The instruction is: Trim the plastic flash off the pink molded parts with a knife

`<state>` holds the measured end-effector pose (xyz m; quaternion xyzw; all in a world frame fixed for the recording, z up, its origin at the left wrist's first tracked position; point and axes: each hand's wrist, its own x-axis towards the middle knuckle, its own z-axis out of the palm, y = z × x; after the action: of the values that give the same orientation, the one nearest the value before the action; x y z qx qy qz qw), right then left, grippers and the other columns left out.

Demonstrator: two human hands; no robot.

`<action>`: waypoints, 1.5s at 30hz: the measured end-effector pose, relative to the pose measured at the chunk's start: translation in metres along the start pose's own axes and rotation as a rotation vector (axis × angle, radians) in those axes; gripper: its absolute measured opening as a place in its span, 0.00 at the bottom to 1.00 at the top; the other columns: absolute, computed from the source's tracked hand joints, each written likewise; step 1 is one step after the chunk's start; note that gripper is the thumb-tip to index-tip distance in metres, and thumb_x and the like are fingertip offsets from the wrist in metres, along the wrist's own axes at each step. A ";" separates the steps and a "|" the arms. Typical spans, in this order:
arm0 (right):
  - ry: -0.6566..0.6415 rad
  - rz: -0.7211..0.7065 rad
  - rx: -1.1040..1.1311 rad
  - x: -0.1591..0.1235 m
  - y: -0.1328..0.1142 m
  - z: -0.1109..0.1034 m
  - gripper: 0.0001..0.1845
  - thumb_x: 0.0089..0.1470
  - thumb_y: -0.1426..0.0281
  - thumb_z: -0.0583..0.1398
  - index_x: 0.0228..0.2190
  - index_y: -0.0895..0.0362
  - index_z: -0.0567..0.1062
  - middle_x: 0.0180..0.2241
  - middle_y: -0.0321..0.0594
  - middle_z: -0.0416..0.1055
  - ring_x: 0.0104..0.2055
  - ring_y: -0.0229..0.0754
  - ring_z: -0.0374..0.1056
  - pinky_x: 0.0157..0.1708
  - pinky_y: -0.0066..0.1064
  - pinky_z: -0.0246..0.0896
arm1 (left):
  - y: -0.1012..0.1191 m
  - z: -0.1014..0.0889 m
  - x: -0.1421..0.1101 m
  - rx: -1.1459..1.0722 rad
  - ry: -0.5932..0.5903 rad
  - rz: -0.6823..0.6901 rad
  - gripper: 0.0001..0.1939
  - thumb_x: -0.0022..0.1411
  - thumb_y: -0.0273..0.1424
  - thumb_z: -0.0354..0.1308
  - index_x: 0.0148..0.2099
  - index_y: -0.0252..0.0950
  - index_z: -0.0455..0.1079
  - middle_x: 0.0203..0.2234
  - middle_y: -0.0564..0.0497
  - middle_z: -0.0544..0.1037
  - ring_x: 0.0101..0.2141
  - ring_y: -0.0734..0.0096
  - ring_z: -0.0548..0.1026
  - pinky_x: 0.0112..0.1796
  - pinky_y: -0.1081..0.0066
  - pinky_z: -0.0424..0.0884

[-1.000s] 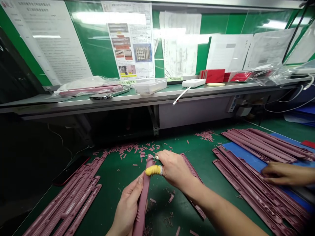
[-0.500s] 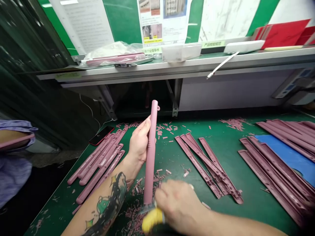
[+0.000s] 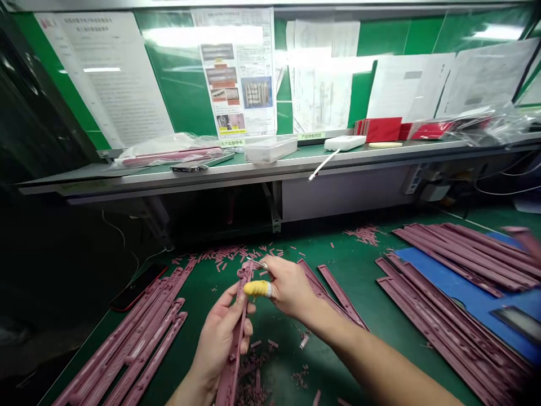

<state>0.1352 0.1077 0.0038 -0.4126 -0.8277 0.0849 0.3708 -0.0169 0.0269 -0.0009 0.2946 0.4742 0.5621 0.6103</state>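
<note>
My left hand [image 3: 217,332] is wrapped round a long pink plastic strip [image 3: 230,372], its ribbed hollow side turned up. The strip slants away from me, with its far end at my right hand [image 3: 291,285]. A yellow cover sits on my right thumb [image 3: 257,289], which lies against the strip. Between the right fingers is a thin metal blade [image 3: 255,262], its tip across the strip's far end; its handle is hidden in the hand. Pink shavings [image 3: 253,369] lie on the green tabletop below.
Pink strips [image 3: 139,332] lie on the left beside a phone [image 3: 137,286]. More strips [image 3: 338,293] lie right of my hands, and others [image 3: 443,316] on and beside a blue sheet [image 3: 477,287]. Pink scraps [image 3: 224,254] are scattered at the back, below a shelf [image 3: 177,180].
The strip has turned from its smooth outer side to its hollow side. My right hand has moved from the near end up to the far end. My view has tilted up and swung right.
</note>
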 end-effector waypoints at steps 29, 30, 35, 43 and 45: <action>-0.011 -0.006 0.138 -0.025 -0.023 -0.003 0.26 0.56 0.47 0.53 0.35 0.58 0.73 0.28 0.39 0.70 0.27 0.38 0.62 0.26 0.28 0.50 | 0.019 0.002 0.011 -0.386 -0.073 -0.018 0.13 0.62 0.24 0.55 0.50 0.34 0.69 0.29 0.55 0.68 0.16 0.88 0.64 0.11 0.88 0.59; -0.006 0.007 0.097 -0.016 -0.022 -0.007 0.26 0.56 0.47 0.54 0.36 0.58 0.73 0.29 0.39 0.70 0.27 0.39 0.62 0.26 0.28 0.50 | 0.015 0.003 0.004 -0.384 -0.072 -0.033 0.14 0.63 0.24 0.54 0.51 0.35 0.68 0.27 0.55 0.68 0.16 0.88 0.64 0.11 0.88 0.60; -0.031 0.050 -0.006 -0.010 -0.022 -0.012 0.28 0.55 0.46 0.54 0.38 0.58 0.72 0.32 0.41 0.72 0.29 0.41 0.65 0.26 0.29 0.50 | 0.000 0.004 -0.015 -0.380 -0.082 -0.144 0.17 0.68 0.29 0.47 0.58 0.38 0.63 0.17 0.57 0.65 0.11 0.88 0.58 0.12 0.88 0.56; -0.099 -0.051 -0.163 -0.021 -0.030 -0.013 0.23 0.61 0.53 0.49 0.29 0.56 0.71 0.25 0.38 0.68 0.25 0.39 0.62 0.23 0.30 0.41 | 0.000 0.004 -0.023 -0.356 -0.102 -0.147 0.17 0.66 0.30 0.51 0.56 0.35 0.64 0.16 0.56 0.66 0.09 0.87 0.58 0.11 0.87 0.55; -0.161 -0.114 -0.148 -0.025 -0.035 -0.013 0.22 0.62 0.57 0.50 0.23 0.56 0.70 0.22 0.36 0.66 0.23 0.37 0.59 0.22 0.30 0.40 | 0.001 0.005 -0.025 -0.357 -0.068 -0.129 0.18 0.64 0.29 0.54 0.56 0.35 0.65 0.18 0.56 0.67 0.11 0.87 0.59 0.11 0.87 0.56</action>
<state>0.1327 0.0642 0.0151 -0.3828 -0.8809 0.0353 0.2760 -0.0108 0.0042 0.0079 0.1696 0.3641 0.5866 0.7033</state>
